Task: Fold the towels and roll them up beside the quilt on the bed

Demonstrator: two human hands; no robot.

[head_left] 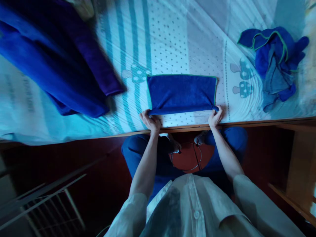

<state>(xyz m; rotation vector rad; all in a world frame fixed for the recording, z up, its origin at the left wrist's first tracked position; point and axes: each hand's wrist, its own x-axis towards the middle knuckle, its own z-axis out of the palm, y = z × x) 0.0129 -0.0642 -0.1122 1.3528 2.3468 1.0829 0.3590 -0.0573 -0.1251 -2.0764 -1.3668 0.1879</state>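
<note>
A blue towel (182, 90) with thin green edging lies spread on the bed sheet, its near edge turned over into a narrow fold. My left hand (151, 121) is closed on the near left corner of the fold. At the near right corner, my right hand (215, 116) pinches the other end. The towel's near edge is pulled straight between the two hands, and its far part lies flat with slight wrinkles.
A crumpled pile of blue cloths (276, 62) with green edging lies at the right. Blue and purple clothing (74, 62) covers the left of the patterned bed sheet (168, 49). The wooden bed edge (182, 128) runs before my knees; a white metal rack (54, 204) stands lower left.
</note>
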